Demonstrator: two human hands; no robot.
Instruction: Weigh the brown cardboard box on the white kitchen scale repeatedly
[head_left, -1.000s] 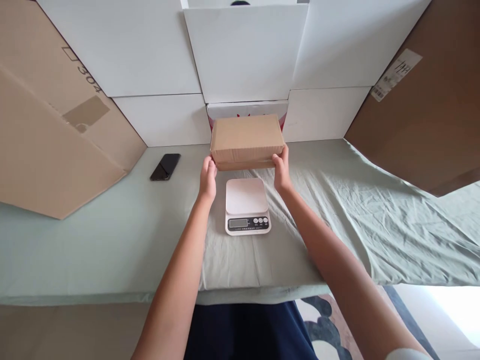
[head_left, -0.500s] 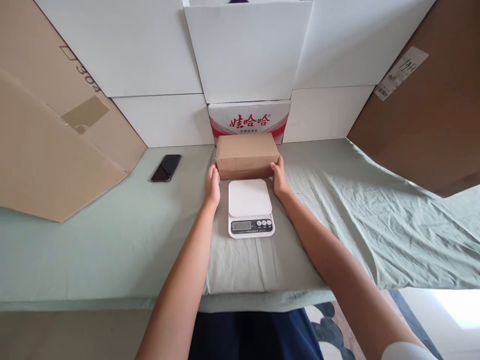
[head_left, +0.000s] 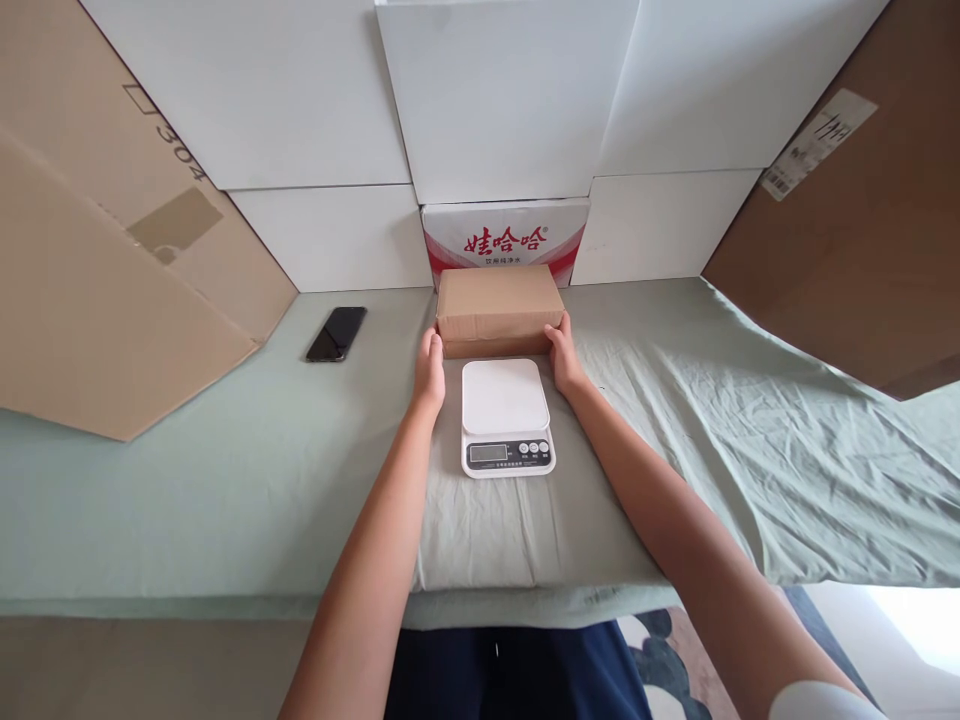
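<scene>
both hands [head_left: 496, 358] against the cardboard box [head_left: 499, 305] behind the scale [head_left: 506, 415]

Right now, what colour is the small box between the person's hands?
Plain brown cardboard. The small box shows best in the head view, behind the white scale.

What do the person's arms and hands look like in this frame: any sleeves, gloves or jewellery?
Both forearms are bare up to the bottom edge of the picture. The left hand and right hand wear no gloves, and no rings, watch or bracelet show. A light, whitish sleeve edge shows on the right arm at the lower right corner.
</scene>
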